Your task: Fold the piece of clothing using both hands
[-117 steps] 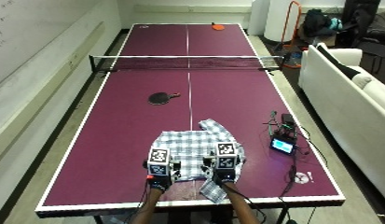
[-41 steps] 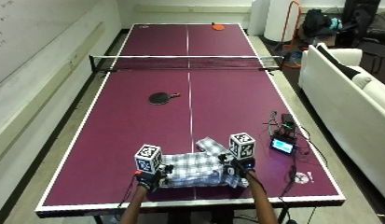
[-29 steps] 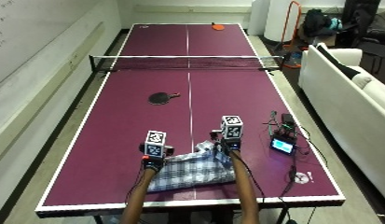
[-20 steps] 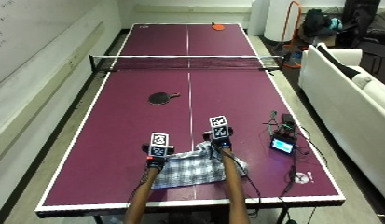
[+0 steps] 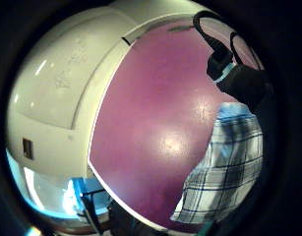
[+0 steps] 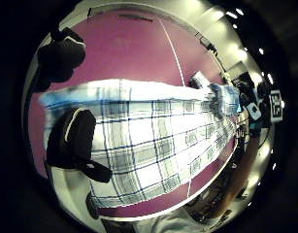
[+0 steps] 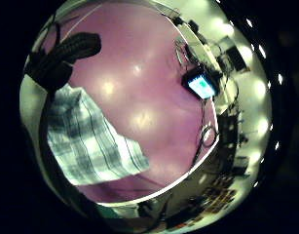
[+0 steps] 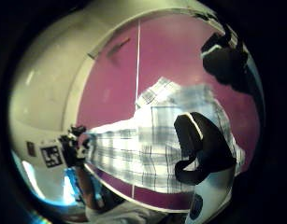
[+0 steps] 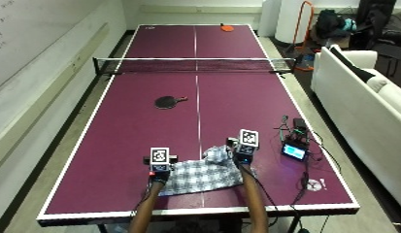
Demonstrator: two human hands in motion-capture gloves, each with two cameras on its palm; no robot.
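Seemingly both hands, left hand [image 9: 159,171] and right hand [image 9: 241,158], hold the checked cloth [image 9: 201,175], each grip's fingers hidden.

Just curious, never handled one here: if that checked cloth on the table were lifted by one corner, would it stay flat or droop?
It would probably droop. The checked cloth lies in soft layers on the table, with one corner bunched up by the right hand, so it looks floppy rather than stiff. It also seems thin and light. Pushed, it would likely wrinkle rather than slide as one piece.
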